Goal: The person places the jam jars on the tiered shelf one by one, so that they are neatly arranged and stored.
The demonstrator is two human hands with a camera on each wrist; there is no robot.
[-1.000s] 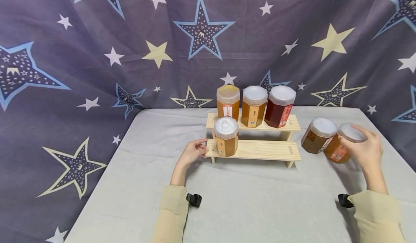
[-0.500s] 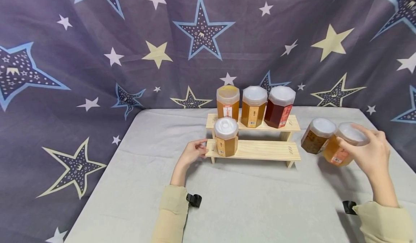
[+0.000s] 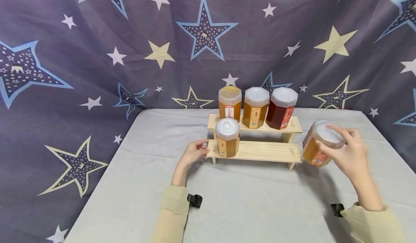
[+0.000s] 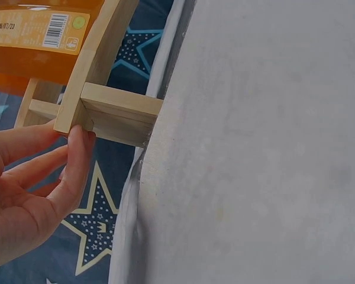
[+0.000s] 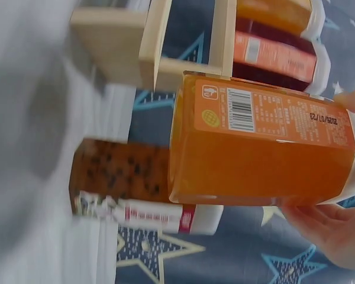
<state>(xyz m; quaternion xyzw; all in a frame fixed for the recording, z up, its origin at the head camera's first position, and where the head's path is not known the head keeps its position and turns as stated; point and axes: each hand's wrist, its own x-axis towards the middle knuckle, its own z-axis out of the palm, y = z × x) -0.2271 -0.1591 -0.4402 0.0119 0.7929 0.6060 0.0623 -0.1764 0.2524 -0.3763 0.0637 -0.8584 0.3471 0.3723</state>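
Note:
My right hand [image 3: 352, 154] grips an amber honey jar [image 3: 313, 152] round its white lid. The jar hangs over the grey cloth near the right end of a two-step wooden rack [image 3: 260, 151]; in the right wrist view its orange label and barcode show. Behind it, mostly hidden in the head view, stands a brown jar with dark bits [image 5: 124, 171]. My left hand [image 3: 194, 152] pinches the left end of the rack's lower shelf between thumb and fingers. On that shelf, near my left hand, stands a lighter honey jar [image 3: 228, 138].
The upper shelf [image 3: 289, 127] bears an amber jar with a yellowish lid [image 3: 229, 102], another amber jar [image 3: 255, 107] and a dark red jar [image 3: 282, 107]. A star-printed curtain [image 3: 130, 37] hangs behind the cloth-covered table [image 3: 253, 203].
My right hand has lifted the amber honey jar and carried it left toward the rack, now overlapping the brown jar. My left hand keeps its hold on the shelf end.

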